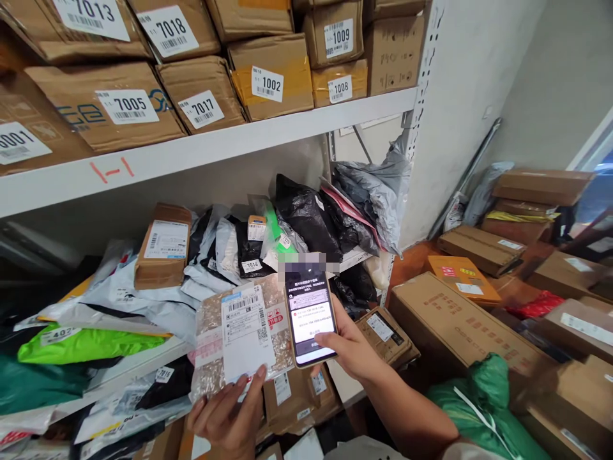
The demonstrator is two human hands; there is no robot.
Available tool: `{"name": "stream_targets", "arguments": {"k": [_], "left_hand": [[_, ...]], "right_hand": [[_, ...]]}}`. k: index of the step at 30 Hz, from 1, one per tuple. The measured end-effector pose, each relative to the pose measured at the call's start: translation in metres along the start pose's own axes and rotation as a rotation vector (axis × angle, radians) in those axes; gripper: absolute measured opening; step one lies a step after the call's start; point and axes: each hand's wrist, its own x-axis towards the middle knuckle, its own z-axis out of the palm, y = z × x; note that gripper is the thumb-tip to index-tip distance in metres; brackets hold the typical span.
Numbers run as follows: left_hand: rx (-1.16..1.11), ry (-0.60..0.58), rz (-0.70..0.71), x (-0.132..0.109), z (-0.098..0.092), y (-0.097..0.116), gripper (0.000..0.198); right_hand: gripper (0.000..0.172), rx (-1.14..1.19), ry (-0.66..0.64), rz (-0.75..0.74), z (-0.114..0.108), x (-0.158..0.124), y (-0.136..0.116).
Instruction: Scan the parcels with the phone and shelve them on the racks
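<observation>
My left hand [232, 415] grips the lower edge of a bubble-wrapped parcel [208, 377], its fingers on the near side. A white shipping label [246, 332] with a barcode faces up on the parcel, and a red-and-white sticker sits to the right of it. Beside the parcel, my right hand [347, 348] is closed around a smartphone [310, 313]. Its thumb lies over the lower part of the lit screen, which shows lines of text and a white pop-up panel. The phone's left edge overlaps the parcel's right side.
Above, a white shelf [268, 131] carries numbered cardboard boxes [271, 80]. Below it lie bagged parcels, including a bright green bag [90, 345] and a black bag [301, 211]. On the floor to the right are a long carton [460, 326], a green sack [488, 409] and several stacked boxes.
</observation>
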Motion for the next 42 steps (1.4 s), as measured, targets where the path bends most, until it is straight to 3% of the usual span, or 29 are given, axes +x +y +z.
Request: {"name": "stream_targets", "arguments": {"k": [10,17,33,42], "left_hand": [[-0.014,-0.017,0.003,0.014,-0.045,0.0,0.027],[-0.005,-0.01,0.002,0.023,-0.063,-0.002,0.03],[-0.001,0.008,0.011,0.026,-0.065,-0.003,0.028],[-0.003,0.007,0.029,0.008,-0.056,-0.005,0.027]], "right_hand": [[0.065,-0.019,0.02,0.029,0.022,-0.028,-0.002],[0.065,-0.047,0.045,0.035,0.034,-0.038,-0.01],[0.068,-0.049,0.022,0.033,0.039,-0.038,-0.009],[0.061,-0.003,-0.017,0.016,0.035,-0.034,-0.006]]}}
